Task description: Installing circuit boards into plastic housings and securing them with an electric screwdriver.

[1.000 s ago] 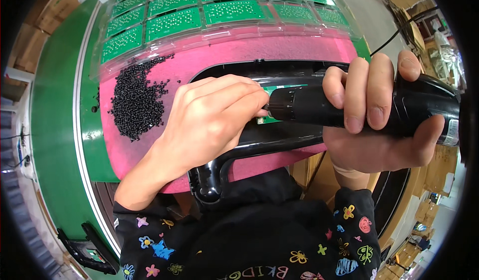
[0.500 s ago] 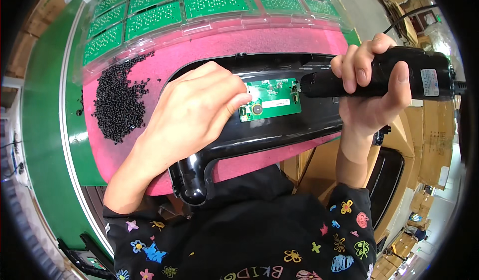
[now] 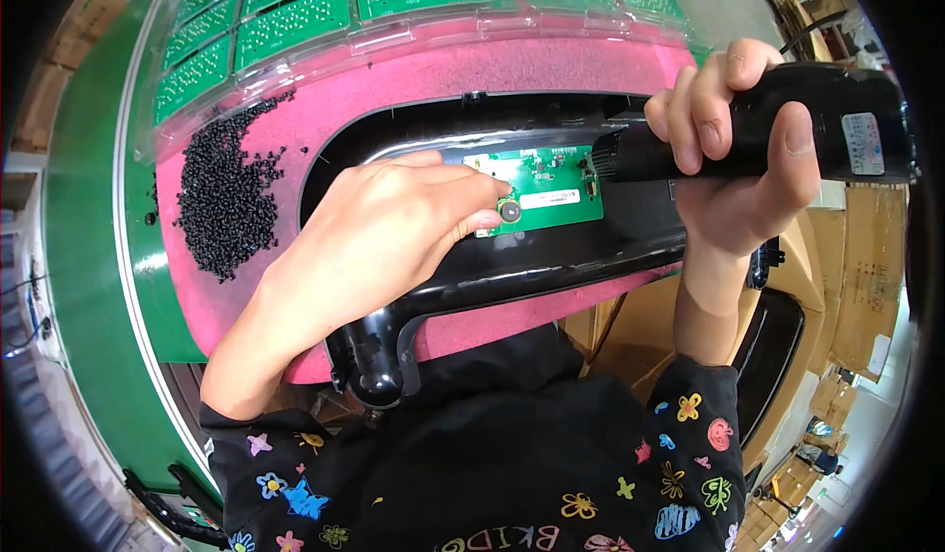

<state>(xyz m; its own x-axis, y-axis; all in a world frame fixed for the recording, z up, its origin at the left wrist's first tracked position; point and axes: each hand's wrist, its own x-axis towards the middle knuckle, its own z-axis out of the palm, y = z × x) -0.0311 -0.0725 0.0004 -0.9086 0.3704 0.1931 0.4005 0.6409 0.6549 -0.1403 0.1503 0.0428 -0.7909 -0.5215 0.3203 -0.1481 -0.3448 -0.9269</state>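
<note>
A green circuit board (image 3: pixel 551 213) with a round black part and a white label lies inside a long black plastic housing (image 3: pixel 551 257). My left hand (image 3: pixel 379 222) reaches over the housing's left part. Its fingers are curled, with index finger and thumb close together at the board's left end beside the round part; anything between them is too small to make out. My right hand (image 3: pixel 743 149) grips a black electric screwdriver (image 3: pixel 832 109), held almost level. The screwdriver's front end points left, over the right end of the board.
A heap of small black screws (image 3: pixel 226 203) lies on the pink mat (image 3: pixel 433 80) at left. Behind stand clear trays (image 3: pixel 394 35) of green circuit boards (image 3: pixel 295 35). A green work surface (image 3: pixel 89 257) extends left; cardboard boxes (image 3: pixel 861 276) stand at right.
My left hand's fingertips have moved slightly right and down, closer to the round part on the board. The screwdriver has shifted a little, staying at the board's right end. The view has shifted slightly.
</note>
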